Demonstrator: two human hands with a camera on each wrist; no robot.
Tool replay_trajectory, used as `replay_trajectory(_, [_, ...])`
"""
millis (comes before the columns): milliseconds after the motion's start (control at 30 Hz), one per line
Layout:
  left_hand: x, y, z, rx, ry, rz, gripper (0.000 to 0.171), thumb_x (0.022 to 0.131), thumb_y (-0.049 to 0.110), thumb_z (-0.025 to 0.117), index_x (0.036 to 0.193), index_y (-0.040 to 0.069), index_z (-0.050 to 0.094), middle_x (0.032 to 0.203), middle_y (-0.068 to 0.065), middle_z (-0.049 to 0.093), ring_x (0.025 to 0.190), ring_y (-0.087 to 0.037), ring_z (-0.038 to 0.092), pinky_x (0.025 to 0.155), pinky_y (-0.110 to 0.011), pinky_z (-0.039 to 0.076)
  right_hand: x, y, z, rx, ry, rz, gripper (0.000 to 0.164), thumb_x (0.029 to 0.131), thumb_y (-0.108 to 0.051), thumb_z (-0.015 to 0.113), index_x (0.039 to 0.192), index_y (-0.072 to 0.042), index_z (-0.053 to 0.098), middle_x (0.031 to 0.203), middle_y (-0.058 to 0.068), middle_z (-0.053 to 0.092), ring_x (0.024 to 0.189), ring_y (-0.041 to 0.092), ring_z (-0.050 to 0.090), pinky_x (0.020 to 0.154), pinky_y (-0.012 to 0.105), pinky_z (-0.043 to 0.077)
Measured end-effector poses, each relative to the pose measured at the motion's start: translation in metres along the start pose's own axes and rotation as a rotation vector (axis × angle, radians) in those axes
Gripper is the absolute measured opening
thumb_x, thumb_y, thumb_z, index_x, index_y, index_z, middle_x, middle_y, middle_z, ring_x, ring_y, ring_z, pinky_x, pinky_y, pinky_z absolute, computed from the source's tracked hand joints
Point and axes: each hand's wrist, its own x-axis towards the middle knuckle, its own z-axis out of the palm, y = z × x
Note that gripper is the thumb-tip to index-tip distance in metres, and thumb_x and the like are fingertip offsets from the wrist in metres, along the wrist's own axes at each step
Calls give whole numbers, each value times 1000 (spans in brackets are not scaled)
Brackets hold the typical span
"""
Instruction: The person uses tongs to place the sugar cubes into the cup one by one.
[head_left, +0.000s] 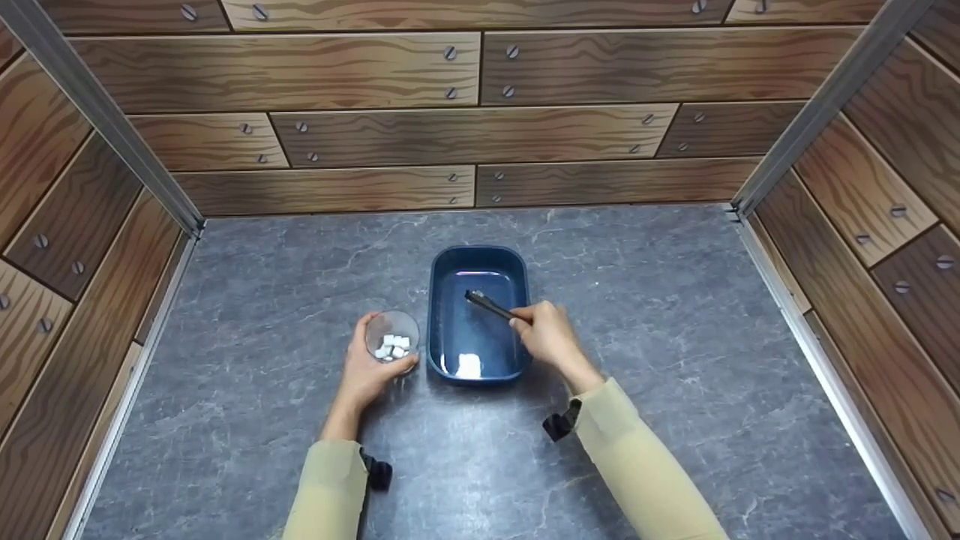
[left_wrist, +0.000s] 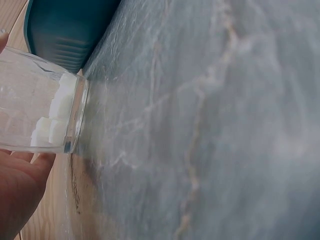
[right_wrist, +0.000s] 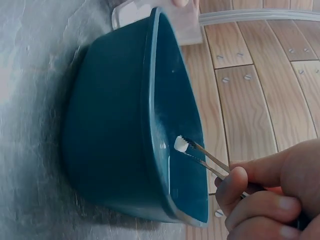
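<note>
My left hand (head_left: 367, 373) grips a clear glass (head_left: 393, 322), fingers and thumb round its side. Several white cubes (head_left: 394, 346), which look like sugar cubes, lie at the bottom of the glass. Whether the glass rests on the table or is just above it, I cannot tell. To its right stands a deep blue rectangular tub (head_left: 480, 337). My right hand (head_left: 551, 335), at the tub's right rim, pinches small dark tongs (head_left: 491, 304) that reach over the tub. In the right wrist view, one white cube (right_wrist: 181, 144) is held between the tongs' serrated tips.
A grey marbled tabletop (head_left: 645, 300) lies under everything. Wood-patterned panels (head_left: 375, 135) rise at the back and both sides, with metal rails (head_left: 817, 352) along the side edges.
</note>
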Motion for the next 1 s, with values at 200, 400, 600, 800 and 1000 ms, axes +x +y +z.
replay_trajectory(200, [1, 0, 0, -14, 0, 21, 95, 63, 23, 93, 142, 10, 41, 137, -20, 50, 122, -34, 48, 104, -49, 37, -10, -3, -2, 63, -15, -14, 21, 94, -10, 66, 112, -6, 75, 69, 3, 65, 53, 11, 52, 47, 24, 38])
replay_trajectory(400, [2, -1, 0, -18, 11, 41, 94, 63, 22, 93, 140, 7, 42, 133, -22, 52, 121, -34, 49, 103, -48, 38, -17, -7, -4, 139, -48, -31, 21, 95, -8, 65, 112, -4, 74, 65, 10, 65, 52, 11, 53, 45, 24, 38])
replay_trajectory(600, [1, -2, 0, -23, 13, 37, 95, 62, 21, 94, 140, 7, 42, 133, -22, 52, 120, -34, 49, 103, -47, 38, -24, -11, -5, 204, -69, -13, 21, 95, -9, 64, 113, -4, 74, 66, 8, 64, 55, 14, 54, 45, 25, 36])
replay_trajectory(800, [1, -2, 0, -31, 13, 33, 96, 62, 21, 94, 140, 7, 42, 133, -22, 52, 120, -34, 50, 103, -47, 38, -31, -18, -6, 264, -84, -27, 21, 95, -9, 64, 113, -6, 74, 63, 5, 61, 52, 12, 50, 43, 24, 33])
replay_trajectory(1000, [1, -2, 1, -25, 12, 25, 97, 61, 22, 95, 141, 9, 42, 134, -22, 51, 121, -35, 49, 104, -49, 37, -38, -28, -6, 278, -95, -101, 21, 94, -7, 65, 113, -4, 74, 63, 8, 61, 54, 12, 50, 44, 23, 32])
